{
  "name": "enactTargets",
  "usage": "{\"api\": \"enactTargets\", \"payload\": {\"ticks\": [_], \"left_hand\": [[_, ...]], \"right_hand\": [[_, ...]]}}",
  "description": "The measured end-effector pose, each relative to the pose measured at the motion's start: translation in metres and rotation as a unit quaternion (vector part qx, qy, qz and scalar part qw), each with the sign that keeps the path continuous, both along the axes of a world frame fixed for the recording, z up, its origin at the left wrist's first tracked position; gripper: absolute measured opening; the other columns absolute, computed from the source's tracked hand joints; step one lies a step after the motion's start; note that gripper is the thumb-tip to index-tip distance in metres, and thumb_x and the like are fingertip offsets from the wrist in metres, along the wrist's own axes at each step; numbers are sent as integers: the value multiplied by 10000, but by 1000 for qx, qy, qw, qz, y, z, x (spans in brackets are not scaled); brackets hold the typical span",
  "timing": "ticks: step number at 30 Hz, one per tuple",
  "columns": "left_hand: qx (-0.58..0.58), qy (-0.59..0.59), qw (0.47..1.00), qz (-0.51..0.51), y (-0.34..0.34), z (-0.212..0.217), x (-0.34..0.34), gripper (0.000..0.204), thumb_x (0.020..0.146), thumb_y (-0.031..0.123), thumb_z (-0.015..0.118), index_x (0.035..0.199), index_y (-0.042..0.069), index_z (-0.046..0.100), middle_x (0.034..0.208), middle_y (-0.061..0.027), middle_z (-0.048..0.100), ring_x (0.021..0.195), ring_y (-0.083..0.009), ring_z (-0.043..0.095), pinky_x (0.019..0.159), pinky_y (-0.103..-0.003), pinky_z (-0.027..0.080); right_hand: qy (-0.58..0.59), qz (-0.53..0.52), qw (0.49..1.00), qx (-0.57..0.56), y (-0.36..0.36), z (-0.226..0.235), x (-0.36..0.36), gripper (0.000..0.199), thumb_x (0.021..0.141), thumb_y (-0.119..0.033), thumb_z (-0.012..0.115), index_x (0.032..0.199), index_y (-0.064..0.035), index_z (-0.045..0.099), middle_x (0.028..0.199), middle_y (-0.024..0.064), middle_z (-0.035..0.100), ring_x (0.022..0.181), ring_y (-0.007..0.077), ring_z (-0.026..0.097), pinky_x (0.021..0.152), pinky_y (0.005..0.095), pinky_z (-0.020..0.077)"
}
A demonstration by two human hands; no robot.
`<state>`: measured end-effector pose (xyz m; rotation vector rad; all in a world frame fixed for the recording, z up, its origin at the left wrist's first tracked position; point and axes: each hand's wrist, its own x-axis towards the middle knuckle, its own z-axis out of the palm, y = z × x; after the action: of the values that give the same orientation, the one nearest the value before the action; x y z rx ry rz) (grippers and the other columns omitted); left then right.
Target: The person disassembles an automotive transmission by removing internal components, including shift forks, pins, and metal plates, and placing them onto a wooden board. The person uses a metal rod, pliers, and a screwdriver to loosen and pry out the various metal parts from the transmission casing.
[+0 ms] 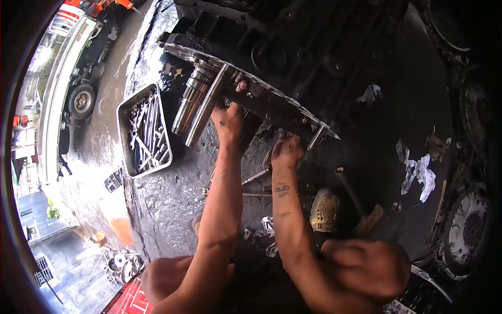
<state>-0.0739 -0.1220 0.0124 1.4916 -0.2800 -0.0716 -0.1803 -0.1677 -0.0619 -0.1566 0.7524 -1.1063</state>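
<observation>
A big dark metal housing [314,57], which looks like an engine or gearbox block, fills the top of the view. From its edge stick out a stepped shiny shaft [192,97], a smooth steel rod [210,107] and a short pin [317,137] farther right. Along that face lies a dark flat metal bar [269,111]. My left hand [230,123] is closed around the bar's left end, beside the rod, one fingertip showing above it. Below the bar's right part, my right hand [287,149] is closed against its lower edge; its fingertips are partly hidden.
A metal tray [123,125] of wrenches and sockets stands to the left on the oily floor. Long bars [251,194] lie beneath my forearms. A hammer [361,209], crumpled rags [418,172] and a toothed wheel [465,230] are to the right. A truck [78,94] stands far left.
</observation>
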Motion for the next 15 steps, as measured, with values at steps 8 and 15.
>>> {"api": "enactTargets", "payload": {"ticks": [8,15], "left_hand": [[108,-42,993,30,11,18,3,378,814,280,744,1055,4,650,1033,-106,648,964,-186,585,881,-319,443],[128,-68,989,1,18,6,11,385,818,305,737,1060,17,655,1027,-108,650,961,-191,590,885,-328,446]], "right_hand": [[74,64,994,-54,5,-11,12,346,869,-283,657,1183,-170,564,1193,-5,583,1105,130,523,949,356,364],[109,62,992,-28,7,9,7,338,867,-286,661,1168,-168,565,1204,-17,573,1105,139,529,943,392,390]]}}
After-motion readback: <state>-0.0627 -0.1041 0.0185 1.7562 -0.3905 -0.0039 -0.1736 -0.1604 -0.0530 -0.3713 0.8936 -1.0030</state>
